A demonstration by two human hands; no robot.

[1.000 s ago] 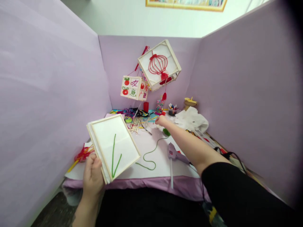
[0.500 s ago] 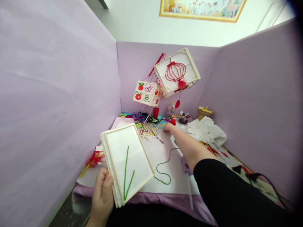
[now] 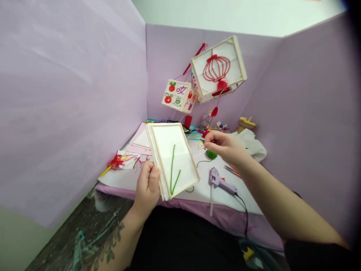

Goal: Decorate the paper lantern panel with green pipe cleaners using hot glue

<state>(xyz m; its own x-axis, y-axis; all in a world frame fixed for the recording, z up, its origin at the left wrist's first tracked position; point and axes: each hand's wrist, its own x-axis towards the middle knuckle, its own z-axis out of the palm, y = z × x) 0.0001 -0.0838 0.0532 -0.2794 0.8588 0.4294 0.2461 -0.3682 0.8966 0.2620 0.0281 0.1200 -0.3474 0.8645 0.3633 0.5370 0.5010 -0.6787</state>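
My left hand [image 3: 148, 184] grips the lower left edge of a wood-framed white box panel [image 3: 180, 154], tilted up above the table. Two green yarn lines [image 3: 172, 169] meet in a V on its face. To the right of the frame, my right hand [image 3: 216, 143] is raised with its fingers pinched together; whatever lies between them is too small to make out. A green yarn ball [image 3: 211, 154] rests on the table just below that hand, its strand trailing left behind the frame.
A purple glue gun [image 3: 224, 182] with a cord lies near the front edge, scissors [image 3: 231, 170] beside it. Two decorated lanterns [image 3: 180, 96] [image 3: 218, 69] hang at the back. Red yarn [image 3: 117, 161] lies at left, crumpled white cloth [image 3: 251, 143] at right.
My right hand has drawn back from the far part of the table, and its fingers now show. The frame and my left hand sit farther right and higher in view. The camera view has shifted.
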